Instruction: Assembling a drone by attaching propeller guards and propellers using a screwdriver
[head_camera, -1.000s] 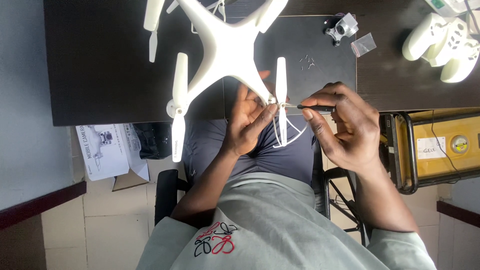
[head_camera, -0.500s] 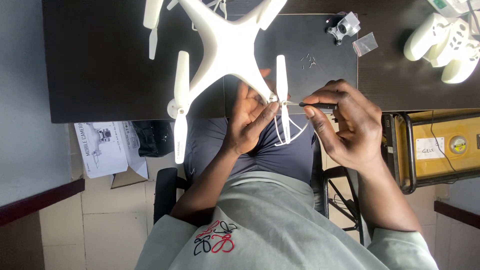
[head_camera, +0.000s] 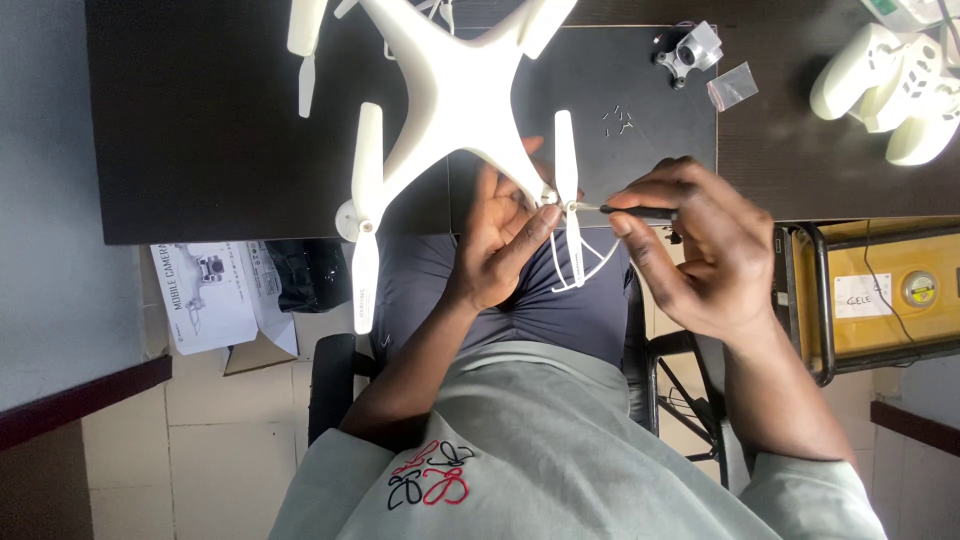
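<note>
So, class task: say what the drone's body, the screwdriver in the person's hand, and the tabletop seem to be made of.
Drone body: most likely moulded plastic, glossy white, with soft highlights and rounded seamless arms.
Screwdriver: thin shaft looks like metal, pale and shiny; its dark handle is probably plastic, mostly hidden by the right hand.
Tabletop: dark, matte, faintly grained; wood or laminate, hard to tell which.
</note>
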